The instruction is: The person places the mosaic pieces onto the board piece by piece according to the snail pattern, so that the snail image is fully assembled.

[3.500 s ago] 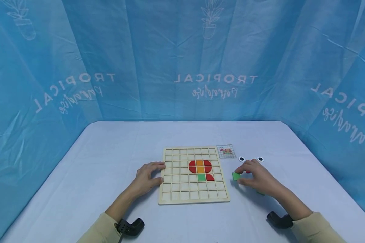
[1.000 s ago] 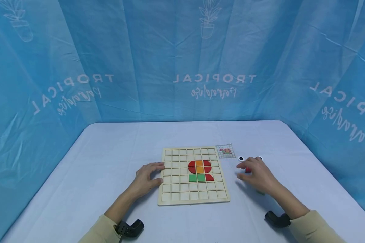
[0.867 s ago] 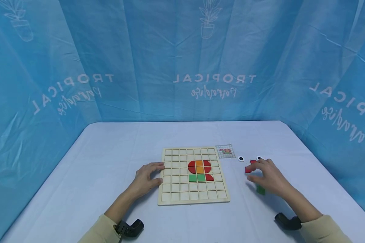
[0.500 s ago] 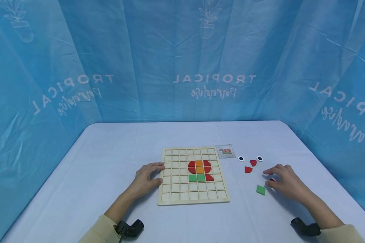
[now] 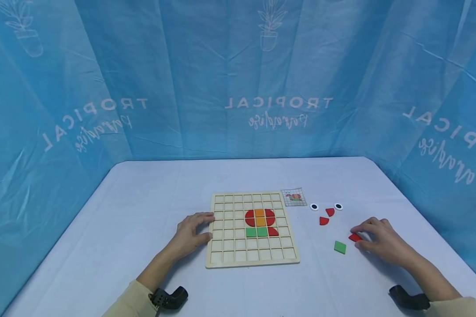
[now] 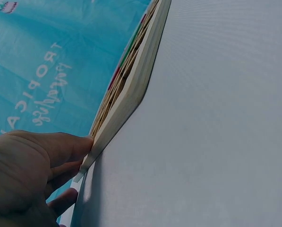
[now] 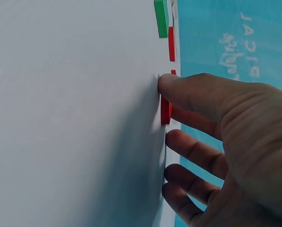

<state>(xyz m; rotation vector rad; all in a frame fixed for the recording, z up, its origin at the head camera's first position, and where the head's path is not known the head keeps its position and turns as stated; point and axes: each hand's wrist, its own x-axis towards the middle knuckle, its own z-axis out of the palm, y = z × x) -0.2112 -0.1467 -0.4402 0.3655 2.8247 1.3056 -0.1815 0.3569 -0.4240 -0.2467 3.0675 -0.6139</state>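
My left hand (image 5: 192, 231) rests against the left edge of a wooden grid board (image 5: 228, 255), its thumb and fingertips touching the rim with a gap between them. Set into the board are orange square tiles (image 5: 260, 217), red curved tiles (image 5: 250, 219) around them, two green square tiles (image 5: 257, 232) and a red quarter-round tile (image 5: 273, 231). My right hand (image 5: 382, 241) pinches a loose red tile (image 5: 355, 237) between thumb and index finger, low at the cloth. In the right wrist view, the thumb covers part of this red tile (image 7: 166, 111); the other fingers are spread below it.
A loose green square tile (image 5: 340, 247) lies left of my right hand. Farther back are two red quarter-round tiles (image 5: 324, 221) and two white eye discs (image 5: 314, 207). A small picture card (image 5: 294, 197) lies at the board's back right corner. Blue curtains (image 5: 238, 79) surround the white table.
A second green tile has gone from my right hand into the board. That hand has since moved right, past the other loose pieces, and taken hold of a red tile. The left hand stays put.
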